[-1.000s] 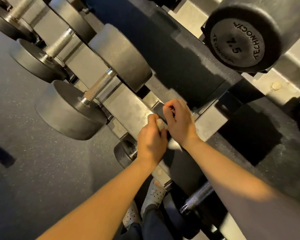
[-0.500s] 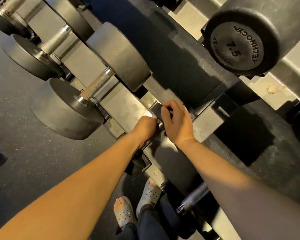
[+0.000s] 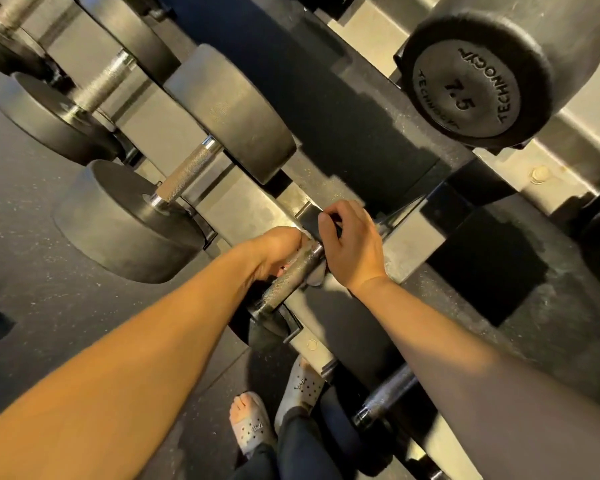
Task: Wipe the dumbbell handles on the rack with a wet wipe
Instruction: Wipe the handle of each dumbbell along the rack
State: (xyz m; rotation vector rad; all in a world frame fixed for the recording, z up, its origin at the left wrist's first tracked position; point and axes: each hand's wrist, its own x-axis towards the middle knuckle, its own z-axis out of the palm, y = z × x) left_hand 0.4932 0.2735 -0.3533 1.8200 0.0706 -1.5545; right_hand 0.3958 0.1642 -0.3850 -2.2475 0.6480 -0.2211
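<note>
Since a second ago, both hands had slid up and right along the rack, and a knurled handle point(image 3: 293, 273) that was covered before came into sight between them.

From the head camera, at the centre of the frame, the left hand point(image 3: 274, 252) was curled over the upper end of that handle, fingers wrapped close around it, with a scrap of pale wet wipe point(image 3: 305, 236) peeking out at the knuckles. More of the wipe showed as a crumpled grey-white wad just beside the handle under the right wrist. The right hand point(image 3: 352, 245) sat just right of the left, thumb and fingers bent and pinched narrow against a dark block on the rack rail point(image 3: 253, 211); whether it gripped the wipe itself I could not tell.

To the centre left, a bigger dumbbell point(image 3: 174, 188) rested across the same rail, its bare knurled grip free of any hand. Another lay in the upper left. In the upper right corner a round weight head marked 7.5 point(image 3: 465, 91) sat on the higher shelf, well apart from the hands. At the bottom centre, two feet in pale perforated clogs point(image 3: 253, 429) stood on the dark speckled floor point(image 3: 25, 271).
</note>
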